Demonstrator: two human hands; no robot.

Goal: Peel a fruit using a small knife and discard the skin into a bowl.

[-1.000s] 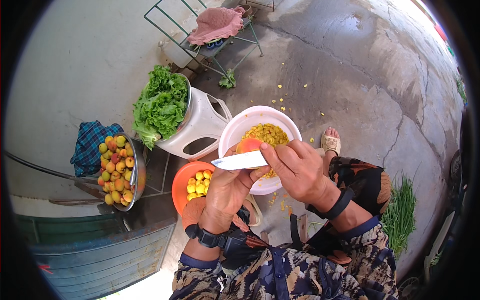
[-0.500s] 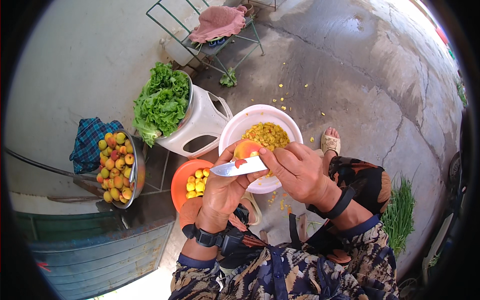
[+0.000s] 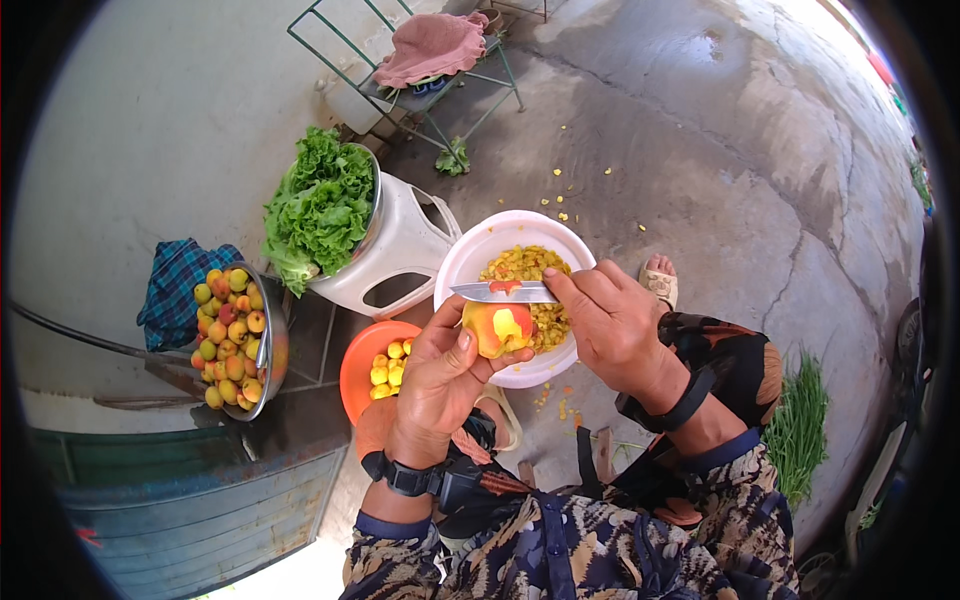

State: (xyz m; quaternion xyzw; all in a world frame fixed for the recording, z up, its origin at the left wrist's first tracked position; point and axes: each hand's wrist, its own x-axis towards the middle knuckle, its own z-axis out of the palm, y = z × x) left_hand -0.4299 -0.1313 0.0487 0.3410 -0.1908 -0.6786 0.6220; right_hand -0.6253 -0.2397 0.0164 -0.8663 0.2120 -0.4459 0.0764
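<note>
My left hand (image 3: pixel 435 375) is closed round a peach (image 3: pixel 496 328), red and yellow, with a pale patch where skin is off. My right hand (image 3: pixel 610 322) grips a knife (image 3: pixel 505 292) whose blade points left along the far side of the peach. A reddish piece of peel lies on the blade. Under both hands stands a white-pink basin (image 3: pixel 462 262) with many yellow-orange peelings (image 3: pixel 525 263) in it. Left of it, an orange bowl (image 3: pixel 355 362) contains several peeled yellow fruits (image 3: pixel 388 368), partly hidden by my left hand.
A metal bowl (image 3: pixel 280 345) of unpeeled peaches (image 3: pixel 228 335) stands at the left by a blue checked cloth (image 3: pixel 185 290). Leafy lettuce (image 3: pixel 322 205) fills a bowl on a white stool (image 3: pixel 405 235). Behind is a green-framed chair (image 3: pixel 480 70) with a pink hat (image 3: pixel 432 48). Green stalks (image 3: pixel 798 425) lie at right.
The knife has moved from in front of the peach to its far side, carrying a bit of peel. The peach is turned, showing a larger peeled patch.
</note>
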